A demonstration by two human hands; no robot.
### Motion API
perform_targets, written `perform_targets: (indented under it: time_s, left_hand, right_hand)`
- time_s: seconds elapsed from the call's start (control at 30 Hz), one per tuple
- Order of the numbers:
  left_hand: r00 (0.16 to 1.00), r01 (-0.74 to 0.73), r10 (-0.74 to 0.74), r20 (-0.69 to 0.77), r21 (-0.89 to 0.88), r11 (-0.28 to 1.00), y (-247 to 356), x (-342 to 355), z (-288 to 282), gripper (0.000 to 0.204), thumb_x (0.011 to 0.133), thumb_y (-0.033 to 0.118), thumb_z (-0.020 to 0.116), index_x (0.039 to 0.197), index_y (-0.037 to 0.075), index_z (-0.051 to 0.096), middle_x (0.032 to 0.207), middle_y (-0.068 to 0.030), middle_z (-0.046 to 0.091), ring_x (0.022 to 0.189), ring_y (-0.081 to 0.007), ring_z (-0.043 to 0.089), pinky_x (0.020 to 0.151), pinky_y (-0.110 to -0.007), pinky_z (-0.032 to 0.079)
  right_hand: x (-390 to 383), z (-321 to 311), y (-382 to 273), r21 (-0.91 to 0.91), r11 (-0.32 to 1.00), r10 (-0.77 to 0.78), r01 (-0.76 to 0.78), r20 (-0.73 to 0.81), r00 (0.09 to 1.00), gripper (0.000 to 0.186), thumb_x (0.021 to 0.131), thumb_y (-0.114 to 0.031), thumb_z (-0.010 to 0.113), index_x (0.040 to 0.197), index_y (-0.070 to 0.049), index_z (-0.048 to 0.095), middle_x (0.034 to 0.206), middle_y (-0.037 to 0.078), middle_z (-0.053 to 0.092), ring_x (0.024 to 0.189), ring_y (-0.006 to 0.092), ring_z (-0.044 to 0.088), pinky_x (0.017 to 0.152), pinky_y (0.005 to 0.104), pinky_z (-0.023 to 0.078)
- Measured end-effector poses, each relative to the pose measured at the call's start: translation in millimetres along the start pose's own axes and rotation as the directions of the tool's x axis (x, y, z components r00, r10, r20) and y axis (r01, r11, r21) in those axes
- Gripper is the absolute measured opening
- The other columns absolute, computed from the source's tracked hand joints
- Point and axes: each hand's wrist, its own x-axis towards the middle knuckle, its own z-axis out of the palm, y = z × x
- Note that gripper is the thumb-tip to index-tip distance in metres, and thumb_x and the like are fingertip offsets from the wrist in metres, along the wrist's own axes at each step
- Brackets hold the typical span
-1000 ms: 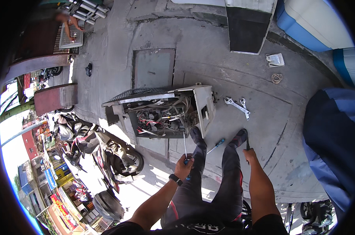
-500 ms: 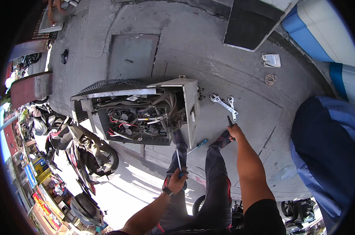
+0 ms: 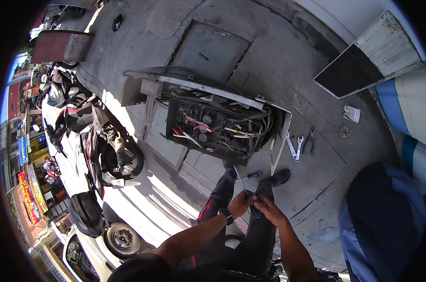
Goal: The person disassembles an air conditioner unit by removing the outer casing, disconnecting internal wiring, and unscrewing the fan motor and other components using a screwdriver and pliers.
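My left hand (image 3: 240, 204) is closed around a long-shafted screwdriver (image 3: 241, 178), its metal shaft pointing up toward the open machine unit. My right hand (image 3: 268, 210) meets it at the handle, fingers closed there; blue shows just below the two hands. A second screwdriver (image 3: 254, 175) with a teal handle lies on the ground between my feet. Beyond my right foot lie two adjustable wrenches (image 3: 291, 146) (image 3: 299, 147) and a pair of dark-handled pliers (image 3: 309, 142). The opened metal unit (image 3: 282, 141), full of wires and hoses, stands in front of me.
A metal panel (image 3: 387, 49) leans at the far right, near a coil of cord (image 3: 345, 132) and a clear packet (image 3: 351, 113). Someone's dark blue clothing (image 3: 386, 211) fills the right side. Parked motorcycles (image 3: 121, 155) and a vehicle (image 3: 88, 254) stand on the left.
My right hand has put the pliers down beside the wrenches and come back to my left hand at the screwdriver handle. The view has turned, so the unit appears farther right.
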Motion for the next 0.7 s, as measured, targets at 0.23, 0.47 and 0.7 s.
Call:
perform_targets:
  time_s: [0.23,0.47,0.7]
  left_hand:
    - [0.997,0.042,-0.026,0.077,-0.215,0.976,13.5,-7.0,-59.8,0.063,0.096,0.048,0.062,0.133,-0.002,0.049,0.122,-0.017,0.061,0.114,-0.0224,0.06,0.096,-0.037,0.047]
    - [0.93,-0.247,-0.166,-0.328,-0.893,0.377,18.5,51.5,-199.4,0.103,0.078,0.076,0.063,0.148,0.007,0.033,0.15,-0.0129,0.04,0.137,-0.0297,0.041,0.117,-0.046,0.029]
    - [0.961,-0.271,-0.016,-0.276,-0.951,0.152,51.7,85.7,-190.9,0.092,0.078,0.075,0.064,0.142,0.013,0.043,0.146,-0.0078,0.046,0.135,-0.0293,0.041,0.11,-0.059,0.035]
  right_hand:
    - [-7.5,72.1,-4.3,-0.34,0.939,-0.17,0.05,-0.333,0.927,0.038,0.1,-0.022,0.059,0.133,-0.005,0.05,0.088,0.003,0.063,0.076,0.0095,0.058,0.067,0.0266,0.049]
    - [-24.0,71.8,-36.6,-0.148,0.984,-0.156,0.099,-0.447,0.881,0.023,0.1,-0.026,0.06,0.116,-0.009,0.059,0.083,-0.002,0.06,0.072,0.0068,0.056,0.064,0.0233,0.045]
    - [-3.8,80.7,-97.5,-0.231,0.956,-0.288,0.183,-0.599,0.747,0.025,0.095,-0.026,0.067,0.107,-0.007,0.055,0.082,0.0,0.06,0.065,0.0077,0.057,0.055,0.0237,0.046]
